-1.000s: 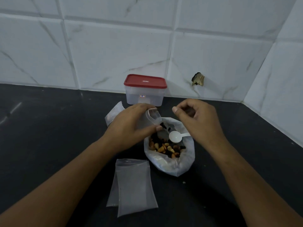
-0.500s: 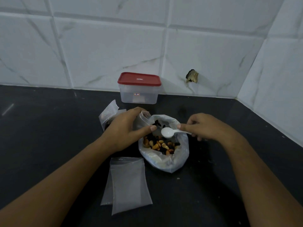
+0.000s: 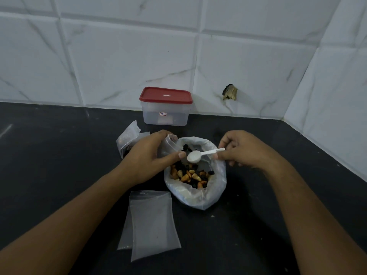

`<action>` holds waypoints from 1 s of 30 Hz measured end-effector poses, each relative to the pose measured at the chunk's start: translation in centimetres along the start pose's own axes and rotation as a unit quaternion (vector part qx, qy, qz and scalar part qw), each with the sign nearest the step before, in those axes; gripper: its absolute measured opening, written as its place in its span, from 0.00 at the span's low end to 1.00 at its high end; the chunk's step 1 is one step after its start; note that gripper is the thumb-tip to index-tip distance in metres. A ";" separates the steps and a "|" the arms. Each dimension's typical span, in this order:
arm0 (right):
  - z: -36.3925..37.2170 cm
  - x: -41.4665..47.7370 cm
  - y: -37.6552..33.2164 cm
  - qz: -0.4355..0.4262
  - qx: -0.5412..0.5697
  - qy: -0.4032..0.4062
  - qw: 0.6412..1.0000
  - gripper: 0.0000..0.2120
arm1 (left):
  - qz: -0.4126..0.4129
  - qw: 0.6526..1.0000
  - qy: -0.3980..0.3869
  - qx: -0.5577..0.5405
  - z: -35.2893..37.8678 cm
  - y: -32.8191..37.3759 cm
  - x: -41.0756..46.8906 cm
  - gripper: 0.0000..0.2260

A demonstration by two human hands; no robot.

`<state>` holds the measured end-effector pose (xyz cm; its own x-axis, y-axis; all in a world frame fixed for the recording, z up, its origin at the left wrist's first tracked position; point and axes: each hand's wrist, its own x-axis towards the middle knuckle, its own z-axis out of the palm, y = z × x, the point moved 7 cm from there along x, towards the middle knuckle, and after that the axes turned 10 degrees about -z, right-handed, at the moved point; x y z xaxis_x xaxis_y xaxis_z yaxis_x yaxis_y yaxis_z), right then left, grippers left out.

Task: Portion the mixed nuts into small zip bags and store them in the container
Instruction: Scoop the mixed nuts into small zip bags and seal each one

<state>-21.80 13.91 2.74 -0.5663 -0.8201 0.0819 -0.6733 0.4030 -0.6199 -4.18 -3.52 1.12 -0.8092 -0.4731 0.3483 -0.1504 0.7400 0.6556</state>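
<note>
Left hand (image 3: 147, 157) is gripping a small zip bag (image 3: 169, 142), fingers (image 3: 179, 155) curling round it, thumb pressing the front. The bag's mouth is gaping open and pointing toward the right. It is sitting at the upper left edge of the big nut bag (image 3: 198, 197), touching it.

Right hand (image 3: 245, 149) is pinching the handle of a white spoon (image 3: 195, 156) between thumb and forefinger, other fingers curling in loosely. Spoon bowl is looking empty and hanging over the open nut bag, just beside the left thumb tip and the small bag's mouth.

Mixed nuts (image 3: 190, 176) are lying in the big clear bag, which is standing open on the dark surface (image 3: 59, 165) between the two hands.

Two flat zip bags (image 3: 152, 223) are lying stacked just beside the nut bag, on its near left, overlapping and looking empty. More small bags (image 3: 128, 136) are lying behind the left hand, partly hidden; something dark is showing inside, cannot tell how full.

Clear container (image 3: 165, 116) with its red lid (image 3: 165, 95) on is standing at the back against the tiled wall (image 3: 119, 56), apart from the hands. A dark chipped spot (image 3: 230, 92) is showing on the wall right of it.
</note>
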 end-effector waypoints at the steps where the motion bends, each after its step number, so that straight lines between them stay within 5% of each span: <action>1: -0.2 0.0 -0.2 -0.011 0.017 0.016 1.000 0.09 | 0.000 1.000 0.001 -0.001 0.0 0.0 0.0 0.23; 10: 1.7 0.1 -2.7 -0.058 0.259 0.077 0.961 0.06 | -0.001 1.000 -0.004 -0.015 0.1 0.0 0.1 0.22; 13: 3.3 0.0 -3.3 -0.066 0.234 0.050 0.969 0.04 | -0.007 1.000 -0.010 -0.021 0.1 -0.2 0.1 0.21; 19: 1.6 -0.3 -3.6 -0.119 0.164 0.121 0.972 0.06 | -0.022 0.999 -0.007 -0.040 0.0 -0.7 0.2 0.18; 30: 2.4 -0.2 -4.2 -0.144 0.171 0.055 0.973 0.07 | -0.033 0.999 -0.009 0.004 0.4 -0.7 0.2 0.19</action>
<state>-17.72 11.43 3.46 -0.4372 -0.8235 0.3616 -0.6250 -0.0108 -0.7805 -4.43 -3.94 0.44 -0.8071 -0.5130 0.2924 -0.2082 0.7106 0.6721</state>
